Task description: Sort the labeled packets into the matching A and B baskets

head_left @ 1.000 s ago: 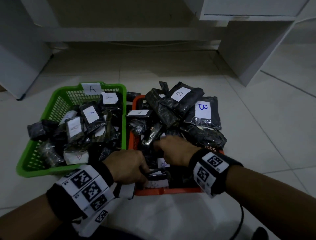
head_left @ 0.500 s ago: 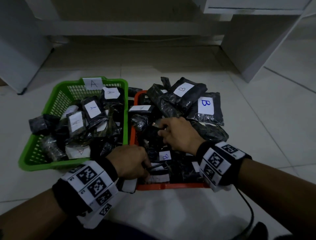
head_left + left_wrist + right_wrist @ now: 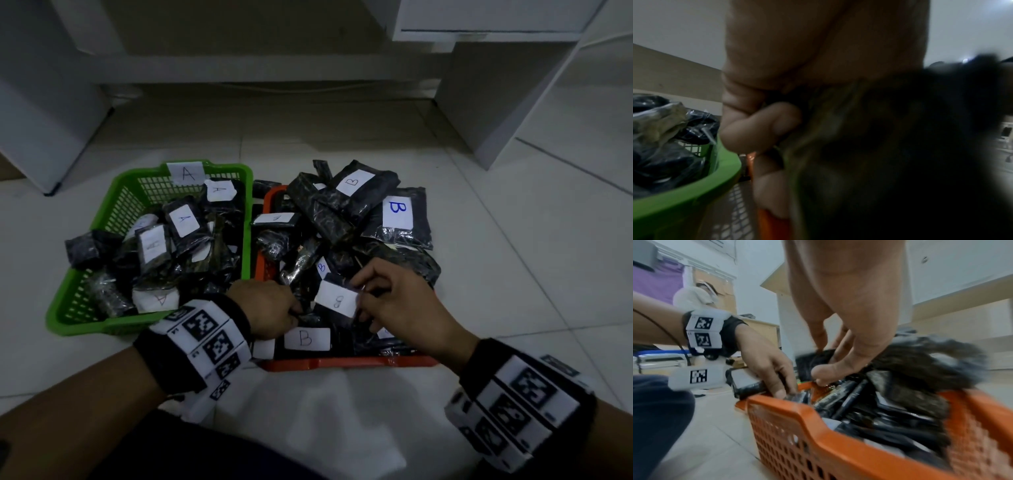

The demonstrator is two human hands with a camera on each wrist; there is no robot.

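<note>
A green basket (image 3: 102, 325) tagged A stands on the left and holds several black packets with A labels. An orange basket (image 3: 342, 364) beside it is heaped with black packets, most labelled B. My right hand (image 3: 358, 301) pinches a black packet by its white B label (image 3: 337, 298), just above the heap near the front. My left hand (image 3: 294, 312) is curled in the orange basket's near left corner and grips a dark packet (image 3: 890, 146). In the right wrist view my right hand (image 3: 828, 363) hovers over the orange basket (image 3: 818, 418), with my left hand (image 3: 781, 391) at its rim.
The baskets sit on a pale tiled floor with white furniture legs (image 3: 479, 113) behind. One packet (image 3: 85, 248) hangs over the green basket's left side. A B-labelled packet (image 3: 306, 339) lies at the orange basket's front edge. Another person (image 3: 694, 295) sits in the background.
My right hand has drawn back from the middle of the heap toward the front, bringing up a B-labelled packet. My left hand has stayed in the near left corner, still gripping.
</note>
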